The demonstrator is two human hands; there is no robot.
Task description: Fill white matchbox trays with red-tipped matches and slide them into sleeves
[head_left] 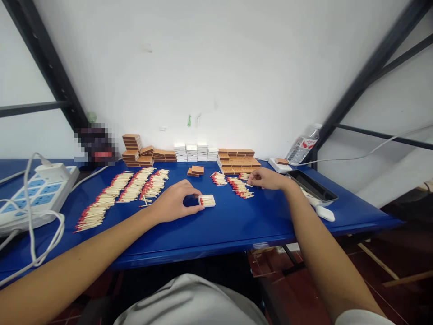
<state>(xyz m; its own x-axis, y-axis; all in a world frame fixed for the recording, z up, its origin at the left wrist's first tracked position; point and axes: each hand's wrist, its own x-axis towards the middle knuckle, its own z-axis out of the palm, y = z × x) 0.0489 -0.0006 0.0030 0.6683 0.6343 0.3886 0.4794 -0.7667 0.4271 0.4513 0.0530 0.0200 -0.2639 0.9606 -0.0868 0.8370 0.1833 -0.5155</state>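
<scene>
My left hand (179, 201) grips a small white matchbox tray (211, 204) by its left end, thumb in front and fingers behind. Several red-headed matches lie inside the tray. Over on the right, my right hand (267, 179) is closed in a pinch on matches at the edge of a loose pile of matches (241, 188); how many it grips is hidden. Two smaller match piles lie beside it, one to the left (219, 178) and one behind (244, 176). Left of my left hand, long rows of matches (110, 198) spread across the blue table (216, 230).
Along the wall stand stacked brown matchboxes (237, 160) and white trays (191, 152). Two brown boxes (195, 171) sit mid-table. A power strip (40, 194) with cables is at left. A bottle (304, 144), black tray (313, 186) and white earphone case (325, 213) are at right.
</scene>
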